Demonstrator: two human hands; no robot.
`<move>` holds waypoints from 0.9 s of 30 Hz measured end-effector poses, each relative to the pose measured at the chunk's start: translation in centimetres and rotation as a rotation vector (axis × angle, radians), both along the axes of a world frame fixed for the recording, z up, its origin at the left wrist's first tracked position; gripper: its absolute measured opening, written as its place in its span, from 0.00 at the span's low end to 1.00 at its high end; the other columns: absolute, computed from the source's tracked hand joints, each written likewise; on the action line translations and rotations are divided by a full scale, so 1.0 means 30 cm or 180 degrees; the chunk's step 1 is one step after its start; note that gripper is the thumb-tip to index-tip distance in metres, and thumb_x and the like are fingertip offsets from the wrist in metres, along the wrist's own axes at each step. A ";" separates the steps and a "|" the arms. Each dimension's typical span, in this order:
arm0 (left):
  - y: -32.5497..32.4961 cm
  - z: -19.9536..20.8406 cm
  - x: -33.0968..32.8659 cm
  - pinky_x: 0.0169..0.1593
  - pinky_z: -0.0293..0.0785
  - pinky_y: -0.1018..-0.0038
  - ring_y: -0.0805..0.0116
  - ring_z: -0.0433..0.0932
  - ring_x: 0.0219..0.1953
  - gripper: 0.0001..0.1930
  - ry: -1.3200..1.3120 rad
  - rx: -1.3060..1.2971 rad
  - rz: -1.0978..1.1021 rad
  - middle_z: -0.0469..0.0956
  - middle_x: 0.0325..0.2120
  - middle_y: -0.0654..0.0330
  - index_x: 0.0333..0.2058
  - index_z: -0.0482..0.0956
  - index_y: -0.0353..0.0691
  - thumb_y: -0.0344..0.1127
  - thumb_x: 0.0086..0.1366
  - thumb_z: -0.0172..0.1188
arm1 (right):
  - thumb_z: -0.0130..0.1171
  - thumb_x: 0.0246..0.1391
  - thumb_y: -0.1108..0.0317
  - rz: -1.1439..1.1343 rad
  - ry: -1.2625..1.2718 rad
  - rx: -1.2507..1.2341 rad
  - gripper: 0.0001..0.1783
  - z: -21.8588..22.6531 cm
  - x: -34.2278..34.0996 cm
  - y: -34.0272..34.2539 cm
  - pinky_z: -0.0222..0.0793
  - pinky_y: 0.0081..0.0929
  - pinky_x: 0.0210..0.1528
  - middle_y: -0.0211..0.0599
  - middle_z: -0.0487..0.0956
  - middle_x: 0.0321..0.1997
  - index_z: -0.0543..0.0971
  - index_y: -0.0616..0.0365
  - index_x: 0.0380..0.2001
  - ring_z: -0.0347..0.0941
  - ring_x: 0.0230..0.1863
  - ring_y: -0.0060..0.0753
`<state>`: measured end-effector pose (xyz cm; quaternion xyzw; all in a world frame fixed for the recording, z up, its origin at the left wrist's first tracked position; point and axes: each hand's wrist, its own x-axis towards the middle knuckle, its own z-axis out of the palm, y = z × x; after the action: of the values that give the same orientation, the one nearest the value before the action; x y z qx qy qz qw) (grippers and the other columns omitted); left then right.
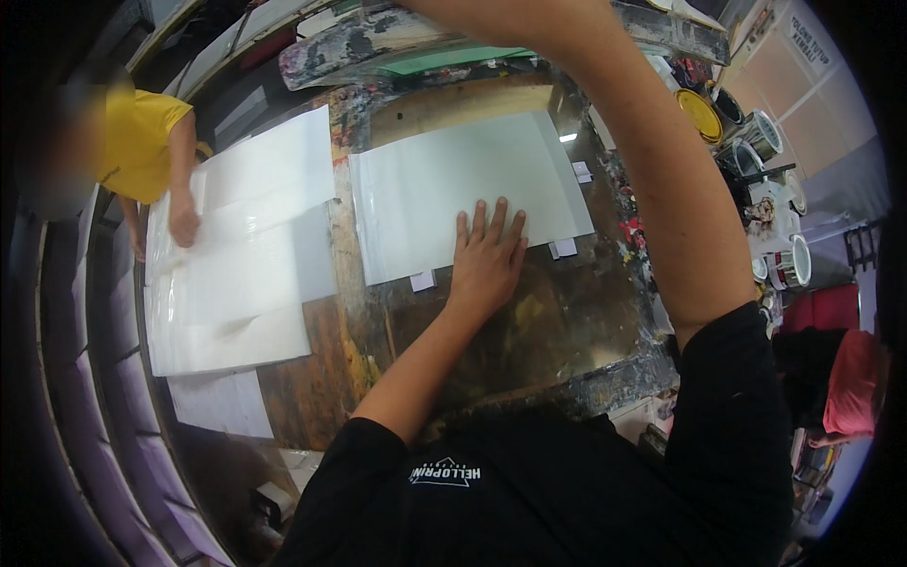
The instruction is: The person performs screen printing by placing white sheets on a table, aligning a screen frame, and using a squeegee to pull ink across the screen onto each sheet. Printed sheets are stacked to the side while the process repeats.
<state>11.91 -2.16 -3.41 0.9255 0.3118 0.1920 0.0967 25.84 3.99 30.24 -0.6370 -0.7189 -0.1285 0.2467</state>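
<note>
My left hand lies flat, fingers spread, on the near part of a pale, translucent plastic sheet. The sheet rests on a dark, stained, glossy board. Small white tabs stick out along its near and right edges. My right arm reaches up and bends left across the top, and its hand is beyond the upper edge. Behind the sheet, near that arm, is a paint-crusted frame with a green strip.
On the left, overlapping white plastic sheets cover the table, and a person in a yellow shirt has a hand on them. Rack shelves line the far left. Open paint cans and a yellow lid crowd the right side.
</note>
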 end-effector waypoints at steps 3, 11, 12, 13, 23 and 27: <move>-0.006 0.001 -0.001 0.78 0.47 0.39 0.35 0.59 0.76 0.25 -0.0004 0.0048 -0.0014 0.63 0.74 0.47 0.71 0.71 0.47 0.47 0.81 0.49 | 0.45 0.66 0.26 0.0010 0.0074 0.0017 0.50 0.006 -0.009 -0.020 0.78 0.48 0.36 0.53 0.79 0.17 0.83 0.66 0.15 0.81 0.25 0.54; 0.009 -0.030 0.006 0.78 0.45 0.39 0.38 0.57 0.77 0.25 -0.0097 0.0024 -0.0102 0.63 0.75 0.49 0.71 0.72 0.49 0.49 0.80 0.48 | 0.48 0.64 0.25 -0.0237 -0.0021 0.0407 0.50 -0.055 -0.016 -0.040 0.78 0.51 0.38 0.58 0.82 0.23 0.84 0.67 0.18 0.83 0.30 0.61; 0.013 -0.039 0.008 0.78 0.46 0.39 0.37 0.57 0.77 0.25 -0.0072 0.0031 -0.0096 0.63 0.75 0.49 0.71 0.72 0.50 0.49 0.80 0.48 | 0.48 0.63 0.25 -0.0211 -0.0065 0.0444 0.49 -0.066 -0.021 -0.038 0.78 0.51 0.39 0.58 0.82 0.23 0.84 0.67 0.18 0.83 0.31 0.60; 0.021 -0.048 0.003 0.78 0.46 0.39 0.37 0.57 0.77 0.25 -0.0041 0.0053 -0.0058 0.63 0.75 0.50 0.71 0.71 0.51 0.49 0.81 0.48 | 0.48 0.64 0.25 -0.0190 -0.0095 0.0507 0.49 -0.076 -0.029 -0.032 0.77 0.51 0.40 0.58 0.83 0.24 0.85 0.67 0.19 0.83 0.32 0.60; 0.018 0.212 -0.088 0.67 0.70 0.53 0.45 0.74 0.65 0.42 -0.1471 -0.0531 0.0726 0.72 0.65 0.39 0.75 0.58 0.32 0.47 0.71 0.67 | 0.55 0.63 0.27 0.0004 -0.0089 0.0546 0.41 -0.225 -0.010 -0.095 0.76 0.51 0.41 0.51 0.84 0.29 0.85 0.60 0.29 0.82 0.35 0.56; 0.075 0.455 -0.290 0.47 0.81 0.76 0.65 0.84 0.49 0.60 -0.3489 -0.2774 0.0102 0.82 0.52 0.49 0.77 0.50 0.28 0.42 0.56 0.83 | 0.57 0.59 0.26 -0.0102 -0.0287 0.0633 0.41 -0.390 -0.053 -0.185 0.72 0.54 0.46 0.50 0.85 0.35 0.84 0.59 0.42 0.82 0.40 0.55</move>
<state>3.21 0.10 10.25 0.5675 0.2803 0.4899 0.5995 24.24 -1.55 18.53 -0.6144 -0.7027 -0.2317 0.2740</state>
